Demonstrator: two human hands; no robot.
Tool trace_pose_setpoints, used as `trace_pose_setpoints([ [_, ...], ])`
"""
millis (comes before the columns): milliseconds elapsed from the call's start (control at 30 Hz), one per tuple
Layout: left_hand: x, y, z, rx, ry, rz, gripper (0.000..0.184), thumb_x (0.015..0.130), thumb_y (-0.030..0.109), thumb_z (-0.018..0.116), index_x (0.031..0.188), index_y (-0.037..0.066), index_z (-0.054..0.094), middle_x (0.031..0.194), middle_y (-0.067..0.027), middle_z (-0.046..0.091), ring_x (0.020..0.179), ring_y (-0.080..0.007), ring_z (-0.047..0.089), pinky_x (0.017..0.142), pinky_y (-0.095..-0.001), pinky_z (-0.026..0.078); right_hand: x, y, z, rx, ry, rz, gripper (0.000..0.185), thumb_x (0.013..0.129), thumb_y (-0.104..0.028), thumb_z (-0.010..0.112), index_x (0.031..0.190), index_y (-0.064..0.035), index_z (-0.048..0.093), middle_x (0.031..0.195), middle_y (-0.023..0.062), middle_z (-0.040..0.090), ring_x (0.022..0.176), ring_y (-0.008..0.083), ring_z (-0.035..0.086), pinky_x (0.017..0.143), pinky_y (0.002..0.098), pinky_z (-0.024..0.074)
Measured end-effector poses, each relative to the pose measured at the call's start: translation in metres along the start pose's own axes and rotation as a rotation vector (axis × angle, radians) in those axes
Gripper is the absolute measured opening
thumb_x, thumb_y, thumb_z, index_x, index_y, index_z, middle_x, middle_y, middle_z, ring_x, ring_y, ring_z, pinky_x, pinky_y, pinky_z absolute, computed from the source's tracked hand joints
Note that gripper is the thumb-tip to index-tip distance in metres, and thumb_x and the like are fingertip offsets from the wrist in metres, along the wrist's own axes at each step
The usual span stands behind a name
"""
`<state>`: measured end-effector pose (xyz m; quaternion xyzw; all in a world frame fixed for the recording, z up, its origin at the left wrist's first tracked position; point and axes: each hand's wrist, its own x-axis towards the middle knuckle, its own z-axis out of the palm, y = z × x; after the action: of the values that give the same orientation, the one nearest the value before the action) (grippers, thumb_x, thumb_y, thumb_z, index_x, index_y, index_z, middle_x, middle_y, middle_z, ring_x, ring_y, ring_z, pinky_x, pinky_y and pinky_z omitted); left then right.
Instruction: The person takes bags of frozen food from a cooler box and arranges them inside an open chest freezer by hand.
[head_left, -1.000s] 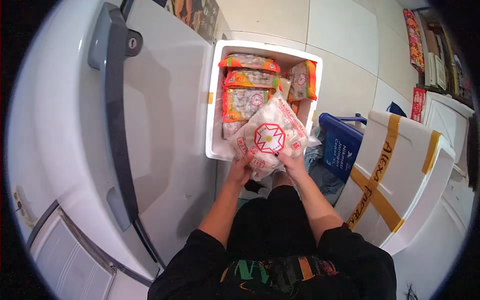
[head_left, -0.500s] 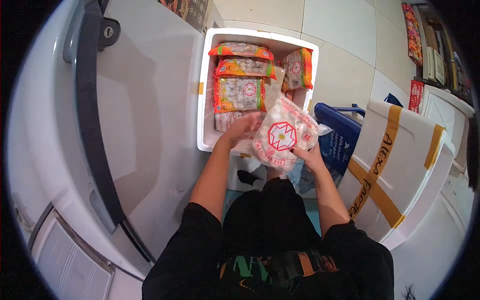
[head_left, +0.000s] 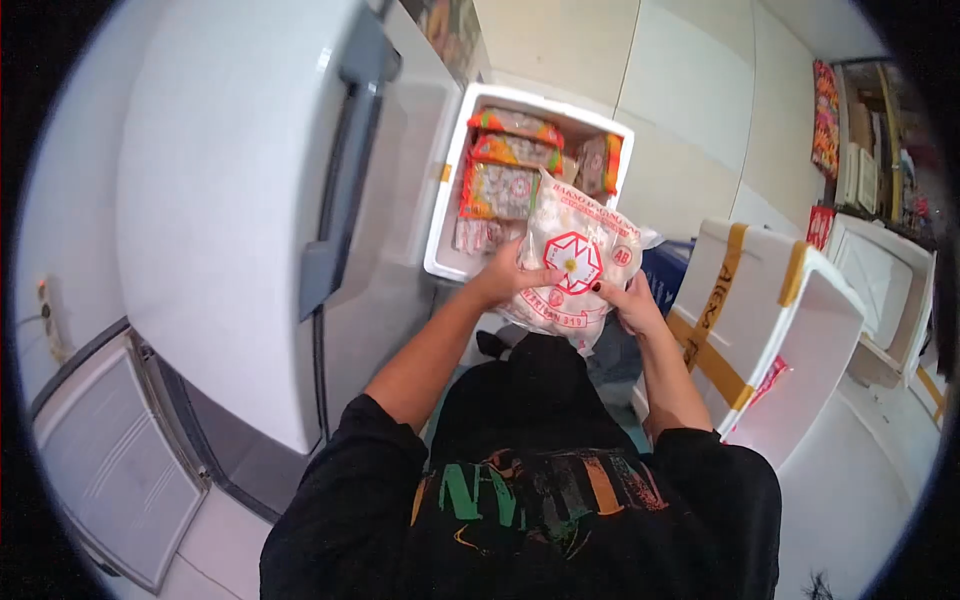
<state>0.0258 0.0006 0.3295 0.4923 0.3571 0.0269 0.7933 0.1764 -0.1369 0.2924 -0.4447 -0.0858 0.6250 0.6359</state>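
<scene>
A clear plastic bag of meatballs [head_left: 575, 240] with red print and a red star-like emblem is held up in front of my lap. My left hand [head_left: 503, 277] grips its left edge, thumb across the front. On the opposite side, my right hand [head_left: 635, 303] pinches the lower right part, and its other fingers are partly hidden behind the bag. Just beyond is a white foam box [head_left: 450, 215] with several packs inside. An orange-edged pack [head_left: 500, 190] lies at its left, and another pack [head_left: 598, 163] stands on the right.
At left, a white fridge or freezer door [head_left: 230, 200] with a dark handle stands close to my left arm. A taped white foam box [head_left: 745, 300] is to my right, with a blue bag [head_left: 667, 270] beside it. Crowded shelves [head_left: 880, 140] fill the far right.
My left hand has come from over the foam box onto the bag, so both hands now hold it. The view has shifted, and the door at left appears larger.
</scene>
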Motion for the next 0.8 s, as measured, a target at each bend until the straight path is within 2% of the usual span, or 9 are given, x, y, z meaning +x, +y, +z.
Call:
trace_pose_setpoints([
  [33, 0.003, 0.0, 0.002, 0.137, 0.045, -0.014, 0.045, 0.069, 0.011, 0.068, 0.106, 0.0, 0.046, 0.094, -0.008, 0.057, 0.084, -0.0136, 0.055, 0.074, -0.027, 0.045, 0.002, -0.004, -0.002, -0.03, 0.045, 0.026, 0.049, 0.067, -0.007, 0.067, 0.108, 0.0029, 0.042, 0.101, 0.0102, 0.054, 0.088, 0.0165, 0.054, 0.076, 0.0295, 0.0448],
  [133, 0.008, -0.005, 0.01, 0.069, 0.166, 0.089, 0.042, 0.07, 0.012, 0.066, 0.106, 0.0, 0.047, 0.096, -0.0083, 0.057, 0.087, -0.0136, 0.054, 0.076, -0.0277, 0.045, 0.008, -0.034, 0.001, -0.143, 0.046, 0.147, 0.047, 0.07, -0.009, 0.065, 0.108, 0.0043, 0.041, 0.099, 0.0124, 0.054, 0.083, 0.0172, 0.056, 0.07, 0.0292, 0.0477],
  [167, 0.005, -0.006, 0.011, 0.111, 0.223, 0.083, 0.05, 0.067, 0.017, 0.07, 0.107, 0.0, 0.045, 0.098, -0.009, 0.056, 0.088, -0.0148, 0.054, 0.077, -0.028, 0.044, 0.01, -0.046, 0.003, -0.186, 0.02, 0.193, 0.046, 0.071, -0.01, 0.064, 0.108, 0.005, 0.041, 0.098, 0.0134, 0.054, 0.082, 0.0175, 0.057, 0.067, 0.0294, 0.0488],
  [200, -0.001, 0.005, 0.018, 0.111, 0.246, 0.118, 0.05, 0.067, 0.017, 0.07, 0.107, 0.0, 0.045, 0.098, -0.009, 0.056, 0.088, -0.0148, 0.054, 0.077, -0.028, 0.044, 0.015, -0.042, -0.002, -0.125, -0.034, 0.086, 0.045, 0.072, -0.01, 0.063, 0.108, 0.0049, 0.042, 0.098, 0.0134, 0.054, 0.081, 0.0175, 0.057, 0.066, 0.0296, 0.049],
  [300, -0.033, 0.036, 0.053, -0.053, 0.292, 0.214, 0.059, 0.07, 0.016, 0.067, 0.115, 0.001, 0.033, 0.104, -0.0103, 0.051, 0.094, -0.0154, 0.051, 0.081, -0.0298, 0.042, 0.011, -0.076, 0.011, -0.15, -0.238, 0.067, 0.043, 0.072, -0.011, 0.063, 0.107, 0.0031, 0.043, 0.098, 0.0119, 0.054, 0.083, 0.0169, 0.057, 0.069, 0.0294, 0.0484],
  [400, -0.088, 0.042, 0.058, -0.122, 0.462, 0.369, 0.058, 0.071, 0.015, 0.066, 0.115, 0.002, 0.033, 0.105, -0.0102, 0.051, 0.094, -0.0155, 0.05, 0.082, -0.03, 0.042, -0.003, -0.092, 0.059, -0.209, -0.433, 0.093, 0.044, 0.072, -0.012, 0.063, 0.108, 0.0017, 0.043, 0.099, 0.01, 0.054, 0.085, 0.0164, 0.056, 0.072, 0.0289, 0.0472],
  [600, -0.197, -0.097, 0.153, -0.06, 0.694, 0.603, 0.055, 0.073, 0.015, 0.064, 0.117, 0.001, 0.033, 0.106, -0.0081, 0.05, 0.095, -0.0141, 0.049, 0.081, -0.0282, 0.042, -0.11, -0.015, 0.021, -0.334, -0.828, -0.01, 0.047, 0.07, -0.008, 0.064, 0.11, 0.002, 0.042, 0.1, 0.0076, 0.054, 0.089, 0.0143, 0.053, 0.077, 0.0274, 0.0434],
  [667, -0.232, -0.124, 0.165, -0.314, 0.842, 0.656, 0.048, 0.076, 0.015, 0.06, 0.115, 0.001, 0.037, 0.105, -0.0078, 0.05, 0.094, -0.0131, 0.05, 0.08, -0.0271, 0.043, -0.12, -0.011, 0.055, -0.684, -0.996, 0.131, 0.05, 0.069, -0.008, 0.065, 0.111, 0.0018, 0.04, 0.101, 0.0077, 0.053, 0.09, 0.0144, 0.052, 0.079, 0.0277, 0.0419],
  [800, -0.295, -0.151, 0.194, -0.62, 1.231, 0.841, 0.038, 0.079, 0.018, 0.057, 0.11, 0.002, 0.042, 0.099, -0.0068, 0.054, 0.085, -0.0131, 0.054, 0.074, -0.0273, 0.046, -0.147, 0.016, 0.152, -0.756, -1.546, 0.091, 0.057, 0.068, -0.012, 0.068, 0.113, 0.0011, 0.036, 0.101, 0.0084, 0.052, 0.093, 0.0128, 0.048, 0.083, 0.0277, 0.0381],
])
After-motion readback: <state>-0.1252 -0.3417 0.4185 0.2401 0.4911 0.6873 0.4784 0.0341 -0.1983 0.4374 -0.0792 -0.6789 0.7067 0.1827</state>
